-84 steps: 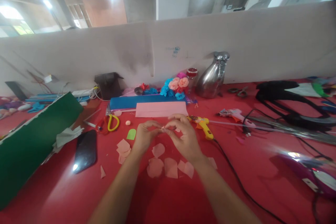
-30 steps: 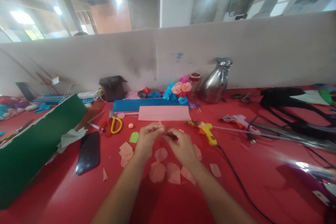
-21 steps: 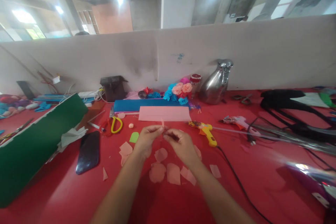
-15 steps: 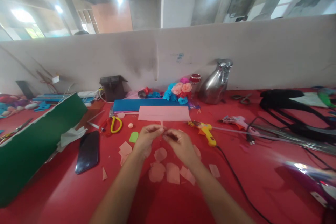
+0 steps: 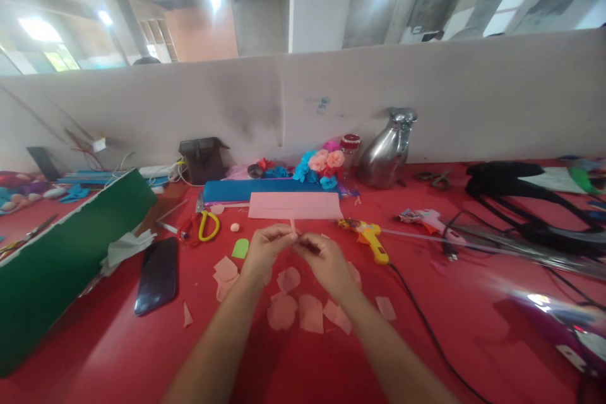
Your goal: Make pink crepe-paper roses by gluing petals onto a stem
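Observation:
Both hands meet over the red table, fingertips together. My left hand is closed in a pinch on a narrow pink paper strip, whose upper end sticks up between the hands. My right hand pinches at the same strip from the other side; its lower part is hidden by the fingers. Below the hands lie cut pink paper petals, some rounded, some square-cornered. More pink pieces rest left of my left wrist, close to a green paper template. Behind the hands lies a folded pink paper sheet.
Yellow-handled scissors and a black phone lie left, beside a green board. To the right are a yellow glue gun with a trailing cable and a pink glue gun. Paper flowers and a metal jug stand behind.
The hands stay together at nearly the same spot, still pinching the pink strip, which now leans slightly. The whole view has shifted very slightly.

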{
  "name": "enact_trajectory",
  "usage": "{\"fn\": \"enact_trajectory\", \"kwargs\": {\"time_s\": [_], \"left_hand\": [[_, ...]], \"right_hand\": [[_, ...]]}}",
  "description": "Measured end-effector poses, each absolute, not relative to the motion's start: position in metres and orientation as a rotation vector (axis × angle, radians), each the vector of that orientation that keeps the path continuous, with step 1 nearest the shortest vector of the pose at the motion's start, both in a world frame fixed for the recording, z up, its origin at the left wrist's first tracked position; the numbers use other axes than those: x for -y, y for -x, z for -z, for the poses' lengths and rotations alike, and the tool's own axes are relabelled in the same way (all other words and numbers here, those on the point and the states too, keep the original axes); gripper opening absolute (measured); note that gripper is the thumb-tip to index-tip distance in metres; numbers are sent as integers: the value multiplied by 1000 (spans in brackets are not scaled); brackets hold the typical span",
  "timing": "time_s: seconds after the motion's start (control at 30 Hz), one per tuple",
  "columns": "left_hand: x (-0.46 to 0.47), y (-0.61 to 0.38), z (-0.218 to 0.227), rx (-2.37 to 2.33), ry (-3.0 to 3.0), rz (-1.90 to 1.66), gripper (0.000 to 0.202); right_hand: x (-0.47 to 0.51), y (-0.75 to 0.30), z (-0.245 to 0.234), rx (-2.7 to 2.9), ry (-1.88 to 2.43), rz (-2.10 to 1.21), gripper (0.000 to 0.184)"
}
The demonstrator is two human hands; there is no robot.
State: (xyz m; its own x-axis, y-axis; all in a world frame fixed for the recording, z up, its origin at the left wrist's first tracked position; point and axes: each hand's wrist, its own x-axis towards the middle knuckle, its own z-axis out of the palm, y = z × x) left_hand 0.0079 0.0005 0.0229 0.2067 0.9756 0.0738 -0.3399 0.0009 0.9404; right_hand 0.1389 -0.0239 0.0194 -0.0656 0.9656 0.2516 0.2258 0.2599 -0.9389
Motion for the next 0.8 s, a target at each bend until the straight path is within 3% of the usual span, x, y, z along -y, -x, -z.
{"fn": "enact_trajectory", "kwargs": {"time_s": [0.37, 0.6, 0.8], "left_hand": [[0, -12, -23, -873, -989, -1255, 10], [0, -12, -23, -1012, -1035, -1359, 10], [-1, -11, -21, -1095, -1243, -1333, 7]], "right_hand": [[21, -138, -14, 1497, 1091, -988, 16], [26, -144, -28, 1339, 1230, -736, 14], [29, -141, -33, 1402, 1181, -794, 15]]}}
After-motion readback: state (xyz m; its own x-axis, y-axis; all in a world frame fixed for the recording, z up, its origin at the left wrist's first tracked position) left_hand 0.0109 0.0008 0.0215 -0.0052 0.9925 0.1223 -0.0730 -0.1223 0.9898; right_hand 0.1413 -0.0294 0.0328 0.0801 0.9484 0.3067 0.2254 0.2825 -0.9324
